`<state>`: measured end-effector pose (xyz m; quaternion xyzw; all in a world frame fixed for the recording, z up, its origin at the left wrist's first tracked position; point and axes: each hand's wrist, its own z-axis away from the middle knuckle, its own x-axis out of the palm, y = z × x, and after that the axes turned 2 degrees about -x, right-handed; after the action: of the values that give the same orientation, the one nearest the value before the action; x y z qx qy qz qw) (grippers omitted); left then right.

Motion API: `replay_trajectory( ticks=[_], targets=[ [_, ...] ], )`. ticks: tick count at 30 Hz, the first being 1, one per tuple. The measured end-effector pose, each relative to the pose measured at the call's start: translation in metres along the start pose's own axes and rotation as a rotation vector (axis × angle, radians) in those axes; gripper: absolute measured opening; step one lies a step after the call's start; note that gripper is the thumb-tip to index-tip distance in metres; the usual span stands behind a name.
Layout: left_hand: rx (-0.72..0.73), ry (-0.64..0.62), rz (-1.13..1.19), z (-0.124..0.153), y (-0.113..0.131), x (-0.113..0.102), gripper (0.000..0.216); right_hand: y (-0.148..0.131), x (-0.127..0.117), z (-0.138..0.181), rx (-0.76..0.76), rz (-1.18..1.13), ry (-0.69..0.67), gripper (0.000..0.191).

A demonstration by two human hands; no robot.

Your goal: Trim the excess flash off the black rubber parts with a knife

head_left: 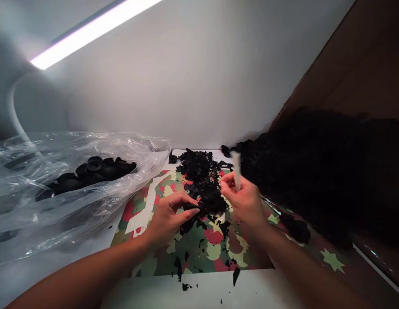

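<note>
Black material, a small dark piece (190,207), sits pinched between the thumb and forefinger of your left hand (176,210), nearly closed on it; your fingers hide most of its shape. Your right hand (240,195) curls closely round a pale stick-like tool (236,167), which stands roughly upright above the fist, its upper end blurred. A gap separates your two hands, and the pile of black scraps (199,165) fills it, running back from your left fingertips toward the wall (199,86).

Under all this lies a camouflage-patterned sheet (167,264). Its near part carries only loose flakes, giving you some room before its front edge, where a few bits lie over onto the white tabletop (186,296). On your left, the clear plastic bag (89,223) with round black caps (94,164) in it reaches the sheet's side. On your right you have less space: a large dark heap (302,159) crowds near your wrist, with a cardboard panel (357,73) rising behind it. Overhead glows a lamp (96,32).
</note>
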<state>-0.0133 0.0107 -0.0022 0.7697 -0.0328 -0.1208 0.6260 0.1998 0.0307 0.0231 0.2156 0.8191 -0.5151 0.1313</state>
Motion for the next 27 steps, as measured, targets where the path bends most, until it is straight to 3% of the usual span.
replay_trajectory(
  ticks=[3,8,10,14,18,22,27],
  targets=[
    [-0.107,0.013,0.162,-0.003,-0.004,-0.001,0.012,-0.002,-0.008,0.000,0.149,-0.236,0.044,0.043],
    [-0.168,0.018,0.297,-0.006,-0.007,-0.003,0.013,-0.010,-0.006,0.014,0.028,-0.286,0.012,0.056],
    [-0.164,0.007,0.313,-0.006,-0.007,-0.002,0.013,-0.012,-0.003,0.019,0.013,-0.333,-0.017,0.052],
    [-0.161,-0.016,0.306,-0.005,-0.005,-0.002,0.012,-0.014,0.002,0.026,-0.085,-0.343,-0.117,0.021],
    [-0.136,-0.009,0.259,-0.007,-0.004,-0.002,0.012,-0.014,0.005,0.030,-0.080,-0.365,-0.210,0.008],
    [-0.085,-0.011,0.206,-0.008,-0.004,-0.003,0.011,-0.011,0.004,0.031,-0.171,-0.270,-0.251,0.014],
    [-0.050,-0.019,0.176,-0.007,-0.005,-0.004,0.007,-0.009,0.001,0.029,-0.157,-0.244,-0.290,0.012]
  ],
)
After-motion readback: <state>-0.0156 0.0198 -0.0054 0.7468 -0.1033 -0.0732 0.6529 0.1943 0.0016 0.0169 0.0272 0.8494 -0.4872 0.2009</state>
